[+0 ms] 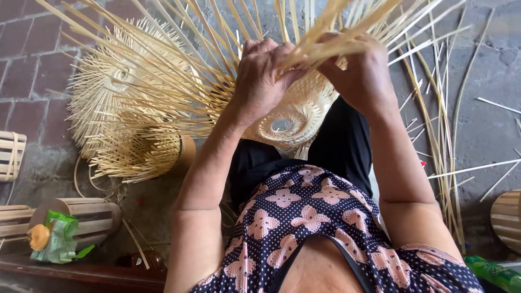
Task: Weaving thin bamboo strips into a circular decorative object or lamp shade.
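Note:
A half-woven bamboo basket [296,116] rests on my lap, its woven spiral centre facing me and long loose strips fanning upward. My left hand [263,78] grips a bunch of those strips near the weave. My right hand [361,73] pinches another bunch of strips just beside it, knuckles almost touching the left hand. Both hands are above the woven part, and the fingertips are partly hidden among the strips.
Other unfinished baskets [127,108] with splayed strips lie on the floor to the left. Wooden slatted moulds [87,214] stand at lower left, with a green packet [57,236] against one. Loose bamboo strips [448,135] lie at right, a green bottle [496,274] at lower right.

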